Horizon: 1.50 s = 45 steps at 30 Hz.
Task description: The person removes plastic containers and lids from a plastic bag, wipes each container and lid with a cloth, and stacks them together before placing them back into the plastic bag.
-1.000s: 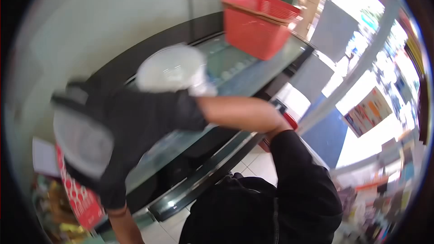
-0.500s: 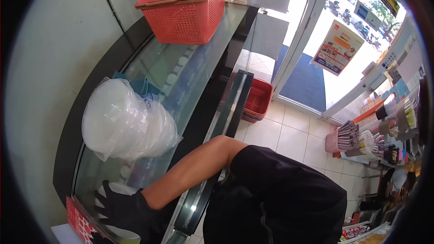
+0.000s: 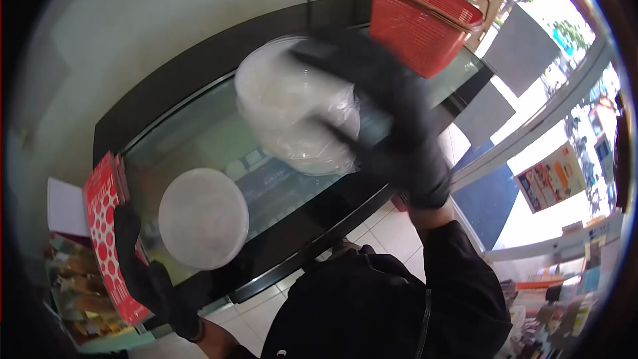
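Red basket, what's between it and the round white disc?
In the head view, the plastic-wrapped white bundle lies between them, partly hidden by the right hand.

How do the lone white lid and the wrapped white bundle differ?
The lid looks bare and smooth; the bundle is wrapped in crinkled plastic. The lid looks flat; the bundle is bulkier and taller. The right hand partly hides the bundle, not the lid. Both are whitish and rest on the glass counter.

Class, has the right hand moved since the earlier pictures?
Yes: the right hand has moved along the counter, toward the basket.
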Tool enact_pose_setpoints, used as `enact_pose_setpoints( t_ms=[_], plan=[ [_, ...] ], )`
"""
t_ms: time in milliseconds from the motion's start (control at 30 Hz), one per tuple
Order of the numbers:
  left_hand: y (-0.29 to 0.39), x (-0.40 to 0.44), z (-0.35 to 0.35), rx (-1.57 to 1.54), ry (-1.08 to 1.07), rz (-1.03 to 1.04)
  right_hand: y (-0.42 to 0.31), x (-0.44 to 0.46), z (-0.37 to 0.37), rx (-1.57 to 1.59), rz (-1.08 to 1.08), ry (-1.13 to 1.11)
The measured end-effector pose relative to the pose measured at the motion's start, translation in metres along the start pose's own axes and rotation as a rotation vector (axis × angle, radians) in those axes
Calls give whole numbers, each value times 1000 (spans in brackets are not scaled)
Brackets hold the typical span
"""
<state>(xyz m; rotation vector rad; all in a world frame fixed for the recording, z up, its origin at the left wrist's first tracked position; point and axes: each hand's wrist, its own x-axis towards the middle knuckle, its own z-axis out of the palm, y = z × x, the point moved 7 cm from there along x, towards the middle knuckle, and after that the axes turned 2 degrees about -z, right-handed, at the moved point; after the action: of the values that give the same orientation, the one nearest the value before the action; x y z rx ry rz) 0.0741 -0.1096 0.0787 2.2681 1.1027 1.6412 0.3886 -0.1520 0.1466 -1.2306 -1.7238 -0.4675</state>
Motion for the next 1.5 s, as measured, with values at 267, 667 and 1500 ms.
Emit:
enact_pose_setpoints(
  t_ms=[267, 667, 1500],
  plan=[
    [62, 76, 61, 345, -390, 401, 163, -1, 2, 247, 169, -360],
    [44, 112, 168, 654, -535, 658, 164, 29, 25, 219, -477, -365],
    [132, 243, 108, 387, 191, 253, 223, 122, 40, 1331, 58, -550]
  ],
)
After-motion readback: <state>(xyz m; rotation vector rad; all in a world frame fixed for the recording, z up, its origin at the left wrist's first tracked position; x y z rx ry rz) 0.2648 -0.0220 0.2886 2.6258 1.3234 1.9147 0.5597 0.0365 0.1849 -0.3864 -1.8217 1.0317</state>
